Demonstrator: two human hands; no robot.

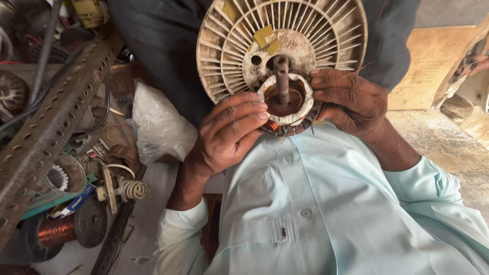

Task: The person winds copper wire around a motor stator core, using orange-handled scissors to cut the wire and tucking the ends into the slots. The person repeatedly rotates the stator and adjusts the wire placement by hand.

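Both hands are pinching the round copper-wound motor stator with its white insulating ring (285, 104) at upper centre: the left hand (229, 135) is pressing fingertips on the ring's left edge, the right hand (351, 99) is gripping its right rim, perhaps tucking wire. Even pressure around the upright rusty steel shaft (281, 76) is keeping the windings seated against the dusty ribbed fan housing (305, 30) behind.

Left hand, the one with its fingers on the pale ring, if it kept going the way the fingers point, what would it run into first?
The left hand points right across the white ring. First in line looks like the central shaft, then the right hand, though depth is uncertain.
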